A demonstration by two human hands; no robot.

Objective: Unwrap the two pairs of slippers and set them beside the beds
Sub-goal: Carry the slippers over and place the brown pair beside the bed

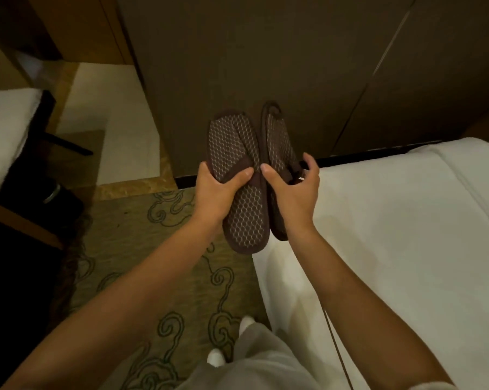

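I hold two brown slippers with a pale scale pattern up in front of me, above the bed's corner. My left hand [220, 190] grips the left slipper [237, 181] across its middle, thumb on the patterned face. My right hand [294, 190] holds the right slipper [280, 142], which is turned partly on edge, thumb on its inner side and fingers curled round the outer rim. The two slippers touch along their inner edges. A white bed [392, 249] lies at the right, directly under my right arm.
A dark panelled wall [266, 66] stands straight ahead. Patterned carpet [159, 249] covers the floor below, with my feet in white slippers [246, 325] on it. At the left are a dark chair with a white towel [6, 136] and a pale tiled strip [119, 122].
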